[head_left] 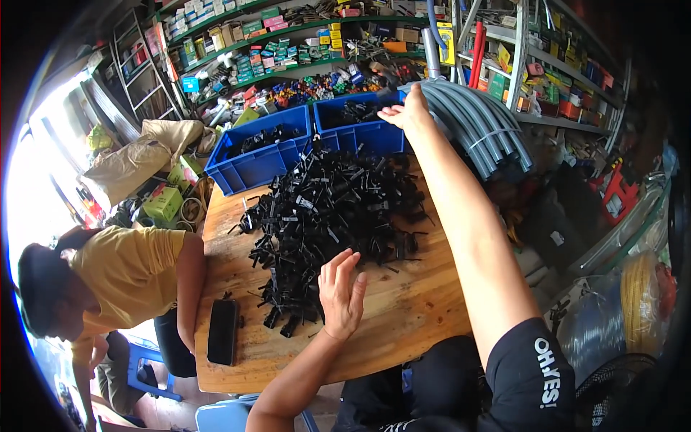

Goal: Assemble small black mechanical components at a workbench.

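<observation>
Black plastic parts (pixel 335 209), small and clip-like, lie in a broad heap across the middle of a worn wooden table (pixel 403 309), reaching from its near-left area to its far edge. The left hand (pixel 341 288) rests at the near edge of this heap, fingers spread and relaxed, palm turned partly toward the table; it grasps nothing, and its fingertips lie just beside or lightly on the nearest pieces. The right hand (pixel 405 114), on a fully extended arm, reaches over the far edge of the table to the corner of the right blue crate (pixel 360 131); its fingers are loosely extended above the crate's rim, and whether a small part is pinched in them cannot be told. A second, left blue crate (pixel 260 155) stands touching the first, and both hold a shallow layer of the same black parts. A bundle of grey curved conduit (pixel 479 119) lies just beyond the right hand. A dark phone (pixel 222 331) lies flat near the table's near-left corner. A co-worker in a yellow shirt (pixel 122 277) sits at the left side of the table. Shelving (pixel 302 43) stocked with boxed hardware fills the background.
</observation>
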### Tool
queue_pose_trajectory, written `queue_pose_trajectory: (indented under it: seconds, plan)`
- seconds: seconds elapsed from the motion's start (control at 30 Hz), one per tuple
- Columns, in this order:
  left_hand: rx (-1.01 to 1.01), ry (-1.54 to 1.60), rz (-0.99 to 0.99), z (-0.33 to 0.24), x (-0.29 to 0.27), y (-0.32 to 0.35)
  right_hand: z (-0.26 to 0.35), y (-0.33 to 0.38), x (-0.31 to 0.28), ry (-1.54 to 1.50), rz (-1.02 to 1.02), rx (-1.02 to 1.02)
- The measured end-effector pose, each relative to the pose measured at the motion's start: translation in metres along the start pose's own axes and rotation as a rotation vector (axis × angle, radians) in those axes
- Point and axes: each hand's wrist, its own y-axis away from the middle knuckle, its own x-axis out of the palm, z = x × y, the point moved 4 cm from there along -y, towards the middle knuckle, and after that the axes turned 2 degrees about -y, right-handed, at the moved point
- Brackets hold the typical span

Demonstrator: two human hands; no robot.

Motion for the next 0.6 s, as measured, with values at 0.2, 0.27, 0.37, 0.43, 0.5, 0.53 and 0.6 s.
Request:
queue_pose_trajectory:
  seconds: [0.2,0.27,0.37,0.43,0.5,0.53,0.6]
  plan:
    - [-0.149,0.128,0.006,0.031,0.001,0.001,-0.075,0.068,-0.083,0.798,0.607,-0.627]
    - [-0.321,0.213,0.040,0.039,0.002,0.004,-0.082,0.130,-0.118,1.193,0.791,-1.167]
    - [-0.390,0.247,0.093,0.048,0.014,0.011,-0.104,0.162,-0.179,1.742,0.769,-0.966]
    - [-0.510,0.358,0.142,0.039,0.026,0.012,-0.112,0.159,-0.203,1.803,0.854,-0.935]
    - [-0.566,0.345,0.176,0.033,0.023,0.013,-0.113,0.162,-0.198,1.914,0.889,-0.881]
    - [-0.620,0.333,0.201,0.030,0.022,0.013,-0.112,0.165,-0.195,1.980,0.912,-0.875]
    - [-0.636,0.335,0.181,0.026,0.014,0.011,-0.109,0.175,-0.191,1.713,0.950,-1.018]
